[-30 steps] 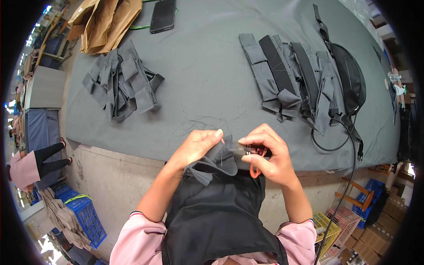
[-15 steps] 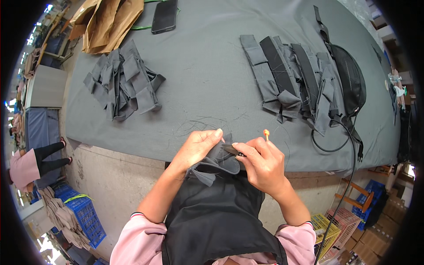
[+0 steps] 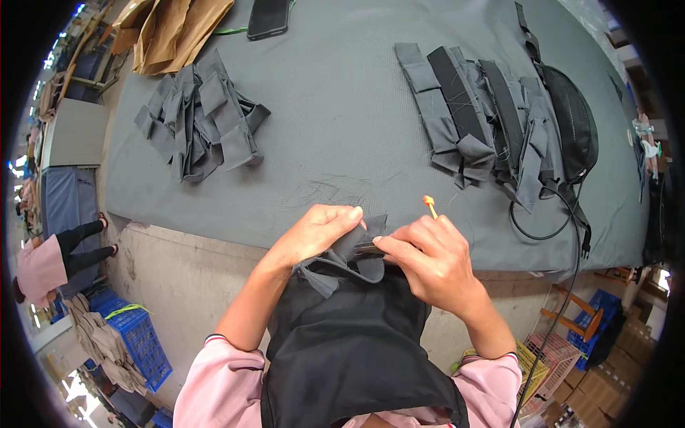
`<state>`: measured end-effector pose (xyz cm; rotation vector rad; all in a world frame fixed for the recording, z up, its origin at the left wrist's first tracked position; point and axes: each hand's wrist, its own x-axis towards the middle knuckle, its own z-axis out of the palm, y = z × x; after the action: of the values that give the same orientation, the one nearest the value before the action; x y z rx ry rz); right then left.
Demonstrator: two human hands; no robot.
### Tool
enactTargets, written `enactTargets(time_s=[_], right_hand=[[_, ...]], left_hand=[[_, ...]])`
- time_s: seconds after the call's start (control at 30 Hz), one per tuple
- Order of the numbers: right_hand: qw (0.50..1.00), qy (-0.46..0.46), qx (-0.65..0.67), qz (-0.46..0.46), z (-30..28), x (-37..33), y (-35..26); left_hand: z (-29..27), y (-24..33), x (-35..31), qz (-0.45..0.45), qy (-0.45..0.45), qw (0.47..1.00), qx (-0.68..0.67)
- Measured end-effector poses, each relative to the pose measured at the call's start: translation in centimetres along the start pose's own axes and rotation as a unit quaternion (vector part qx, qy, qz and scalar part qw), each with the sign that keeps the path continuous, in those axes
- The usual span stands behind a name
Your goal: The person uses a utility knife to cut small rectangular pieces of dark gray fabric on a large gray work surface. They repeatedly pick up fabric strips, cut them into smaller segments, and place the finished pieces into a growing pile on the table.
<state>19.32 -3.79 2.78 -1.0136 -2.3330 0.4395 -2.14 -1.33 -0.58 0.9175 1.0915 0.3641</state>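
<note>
Close to the table's near edge, my left hand (image 3: 314,235) pinches a grey fabric strip (image 3: 325,279) between thumb and fingers. The strip is folded, and its lower part droops over my black apron. My right hand (image 3: 434,262) is closed around small dark thread snips (image 3: 367,247), with an orange cord (image 3: 429,205) sticking out above the fist. The blades touch or lie against the strip beside my left fingertips; whether they are open cannot be made out. Loose dark thread ends (image 3: 335,190) lie on the table just beyond my hands.
A heap of grey fabric strips (image 3: 191,125) lies at the left, a row of more strips (image 3: 444,107) at the right. Beyond are a black waist bag (image 3: 575,125) with a cable, a phone (image 3: 268,18) and a brown paper bag (image 3: 171,39). A person (image 3: 44,267) stands at far left.
My right hand has shifted slightly to the right and the snips lie lower against the strip. The strip's upper end now points more to the right. The view has tilted a little.
</note>
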Motion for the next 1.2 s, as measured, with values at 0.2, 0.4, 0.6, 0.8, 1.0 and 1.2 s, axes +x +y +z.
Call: enactTargets(time_s=[0.2, 0.4, 0.6, 0.8, 1.0, 1.2], right_hand=[[0.998, -0.046, -0.005, -0.046, -0.3, 1.0, 0.4], [0.997, -0.057, 0.021, -0.050, -0.1, 1.4, 0.5], [0.995, -0.072, 0.045, -0.053, 0.2, 1.3, 0.8], [0.996, -0.070, 0.040, -0.043, 0.4, 0.8, 0.6], [0.978, 0.080, 0.156, 0.115, 0.9, -1.1, -0.1], [0.950, 0.013, 0.226, 0.215, 3.9, -2.1, -2.0]], left_hand=[[0.2, 0.5, -0.2, -0.007, -0.016, 1.000, -0.017], [0.2, 0.7, -0.2, -0.022, -0.024, 0.998, -0.045], [0.2, 0.1, 0.1, -0.013, -0.031, 0.999, -0.030], [0.3, 0.1, 0.2, -0.005, -0.031, 0.999, -0.015], [0.0, 0.0, -0.1, 0.016, 0.009, 1.000, 0.024], [2.1, 0.4, -0.1, 0.141, 0.087, 0.986, -0.026]])
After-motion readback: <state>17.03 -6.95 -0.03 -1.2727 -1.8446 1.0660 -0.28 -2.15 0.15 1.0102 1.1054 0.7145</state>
